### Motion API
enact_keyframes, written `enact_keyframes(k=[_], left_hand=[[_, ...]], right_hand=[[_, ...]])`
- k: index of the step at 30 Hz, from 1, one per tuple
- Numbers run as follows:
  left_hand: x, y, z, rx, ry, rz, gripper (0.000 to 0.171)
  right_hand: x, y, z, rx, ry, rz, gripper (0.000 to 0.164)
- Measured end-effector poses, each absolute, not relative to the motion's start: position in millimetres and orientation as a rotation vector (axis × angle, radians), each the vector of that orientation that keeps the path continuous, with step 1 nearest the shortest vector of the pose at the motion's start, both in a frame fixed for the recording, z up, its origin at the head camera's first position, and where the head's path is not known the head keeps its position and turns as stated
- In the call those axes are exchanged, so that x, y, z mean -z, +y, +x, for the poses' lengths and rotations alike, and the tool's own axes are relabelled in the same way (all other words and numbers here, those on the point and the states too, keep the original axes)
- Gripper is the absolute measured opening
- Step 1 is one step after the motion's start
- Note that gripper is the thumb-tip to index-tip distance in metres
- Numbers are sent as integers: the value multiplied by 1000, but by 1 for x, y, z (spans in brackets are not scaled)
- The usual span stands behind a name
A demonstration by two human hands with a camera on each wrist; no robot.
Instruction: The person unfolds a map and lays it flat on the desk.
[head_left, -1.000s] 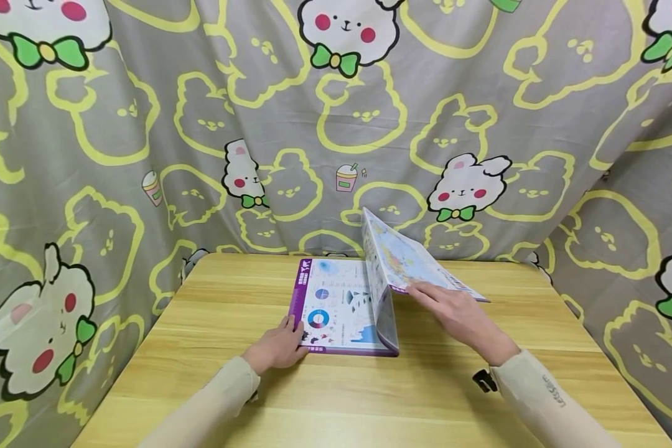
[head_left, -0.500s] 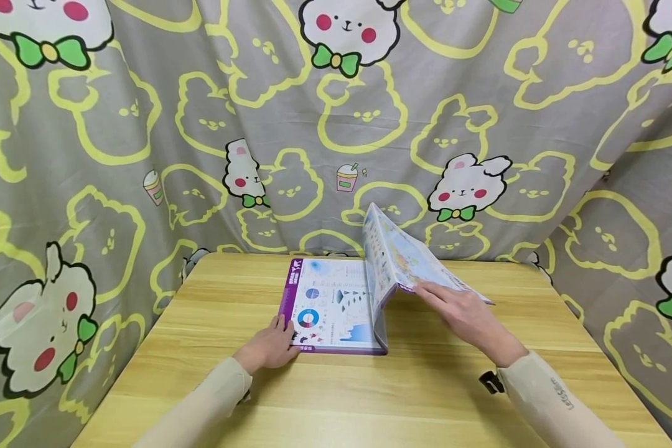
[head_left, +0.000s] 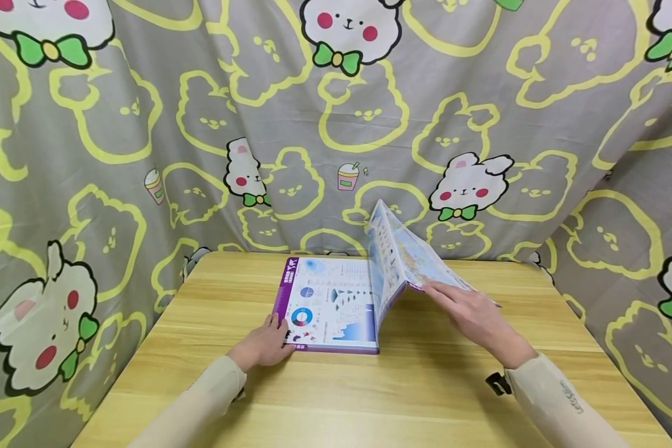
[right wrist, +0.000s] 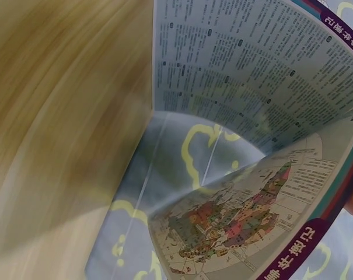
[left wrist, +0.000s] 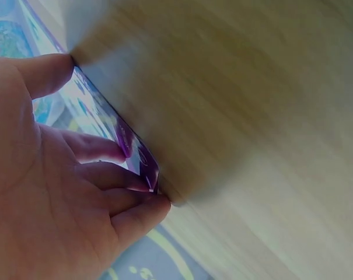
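Observation:
A glossy folding map sheet (head_left: 341,280) with purple borders stands partly unfolded on the wooden table. Its left panel, with a ring chart and blue drawings, lies flat; the middle rises to a peaked fold, and a panel with a coloured world map slopes down to the right. My left hand (head_left: 263,341) holds the flat panel's near left corner, its thumb and fingertips at the purple edge (left wrist: 126,140). With my right hand (head_left: 476,317) I grip the raised near edge by the fold. Underneath, the right wrist view shows printed text and a coloured map (right wrist: 234,216); that hand is mostly out of it.
The wooden table (head_left: 336,398) carries the sheet near its far edge. Behind it and along both sides hangs a grey curtain (head_left: 291,112) printed with yellow outlines and white rabbits. A black buckle (head_left: 498,384) shows at the right cuff.
The flat panel has slid left with my left hand. My right hand has shifted slightly right with the raised edge, so the folds spread wider and the peak sits further right.

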State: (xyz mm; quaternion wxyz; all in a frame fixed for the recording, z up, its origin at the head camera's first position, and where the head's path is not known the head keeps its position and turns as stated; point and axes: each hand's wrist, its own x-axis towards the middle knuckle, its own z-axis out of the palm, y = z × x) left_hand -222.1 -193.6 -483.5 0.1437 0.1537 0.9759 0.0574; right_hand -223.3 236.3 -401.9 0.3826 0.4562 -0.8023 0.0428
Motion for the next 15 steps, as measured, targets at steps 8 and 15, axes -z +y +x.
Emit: enact_keyframes(k=[8, 15], left_hand=[[484, -201, -225, -174, 2796, 409, 71], [483, -208, -224, -185, 2793, 403, 71]], right_hand=[[403, 242, -223, -126, -2032, 1146, 43], [404, 246, -220, -130, -2016, 1129, 41]])
